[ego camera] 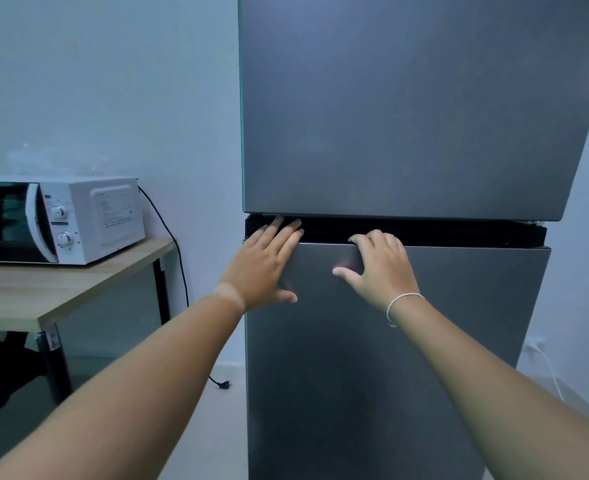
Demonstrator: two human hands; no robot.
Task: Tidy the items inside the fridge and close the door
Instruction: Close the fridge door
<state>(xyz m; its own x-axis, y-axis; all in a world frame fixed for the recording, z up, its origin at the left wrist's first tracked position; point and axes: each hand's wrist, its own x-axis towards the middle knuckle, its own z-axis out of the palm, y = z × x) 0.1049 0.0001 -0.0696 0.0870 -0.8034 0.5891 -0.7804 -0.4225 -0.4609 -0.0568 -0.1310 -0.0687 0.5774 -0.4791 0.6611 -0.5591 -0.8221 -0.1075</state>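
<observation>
Fridge, grey, two-door, fills the centre and right of the frame; both doors sit flush, with a dark recess between them. Lower door occupies the bottom centre. Left hand lies flat on its upper left corner, fingers straight and close together, tips reaching into the recess. Right hand rests on the door's top edge, fingers curled over it, thumb spread out against the door face. White band on the right wrist. White microwave stands on a wooden table at centre left.
</observation>
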